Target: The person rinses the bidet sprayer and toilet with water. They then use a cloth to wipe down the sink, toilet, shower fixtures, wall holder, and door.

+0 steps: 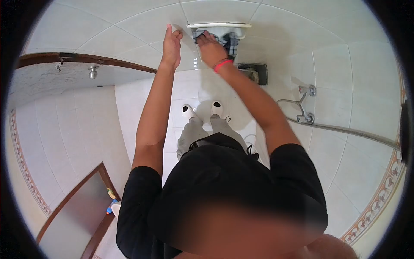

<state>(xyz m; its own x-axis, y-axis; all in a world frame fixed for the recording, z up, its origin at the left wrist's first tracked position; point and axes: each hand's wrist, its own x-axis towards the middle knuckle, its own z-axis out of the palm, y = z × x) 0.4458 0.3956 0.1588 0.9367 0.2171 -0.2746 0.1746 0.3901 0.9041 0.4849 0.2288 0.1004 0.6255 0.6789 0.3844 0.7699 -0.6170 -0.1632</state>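
Against the tiled wall at the top centre is a white shelf or basin, its exact kind unclear. A dark and light patterned cloth hangs at its front. My right hand, with a red band at the wrist, presses on the left part of this cloth with its fingers spread. My left hand is raised to the left of the shelf, near a small white object at the wall. Its fingers are partly bent, and whether they touch that object is unclear.
A dark bin stands right of the shelf. Metal taps and a hose run along the right wall. A brown-framed door is on the left. White shoes are on the tiled floor, close to a drain.
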